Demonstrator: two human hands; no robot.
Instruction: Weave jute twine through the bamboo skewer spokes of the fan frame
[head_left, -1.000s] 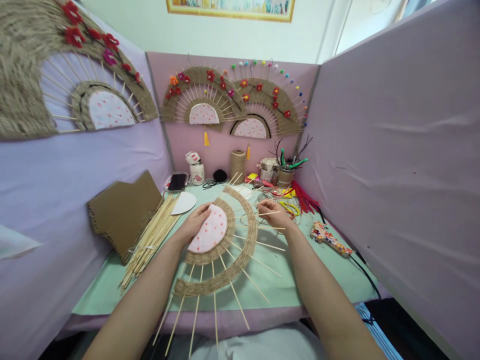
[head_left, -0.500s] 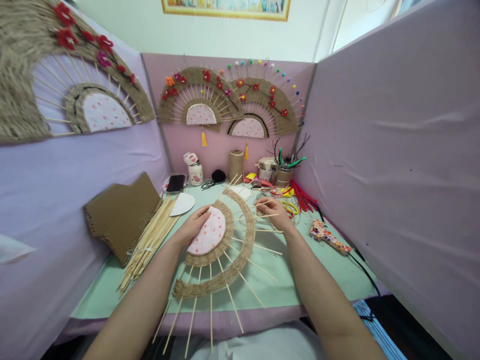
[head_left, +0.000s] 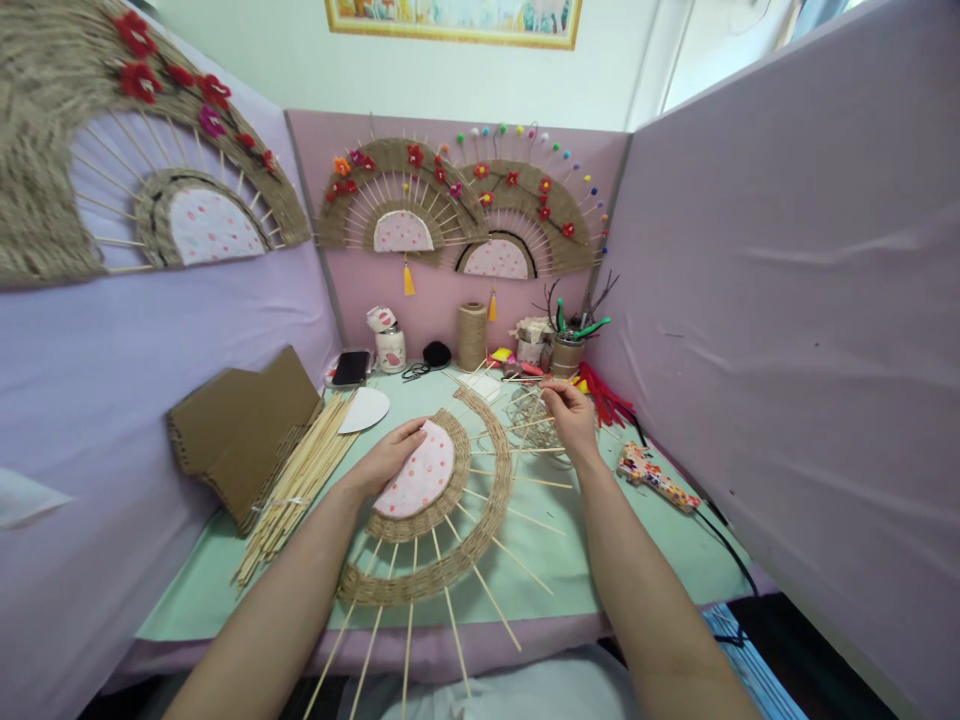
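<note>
A half-round fan frame of thin bamboo sticks and woven jute twine (head_left: pixel 500 480) hangs tilted above the table. Its centre is a white half-disc with pink dots (head_left: pixel 420 470). My left hand (head_left: pixel 394 455) grips this centre by its straight edge, the thumb lying on the dotted face. At the frame's far right side, my right hand (head_left: pixel 568 405) is closed in a pinch near the stick ends, on what looks like a thin strand of twine. The strand is hardly visible. A loose tangle of twine (head_left: pixel 531 412) lies just behind the sticks.
Left of the frame are a bundle of bamboo sticks (head_left: pixel 300 490), brown cardboard (head_left: pixel 240 425) and a white half-disc (head_left: pixel 365 410). A twine spool (head_left: pixel 472 337) and a tool pot (head_left: pixel 567 355) stand behind. A patterned glue gun (head_left: pixel 656 478) with a cord lies right.
My right hand has moved right and slightly up, away from the woven band. The fan frame has turned a little clockwise, with my left hand still on its centre.
</note>
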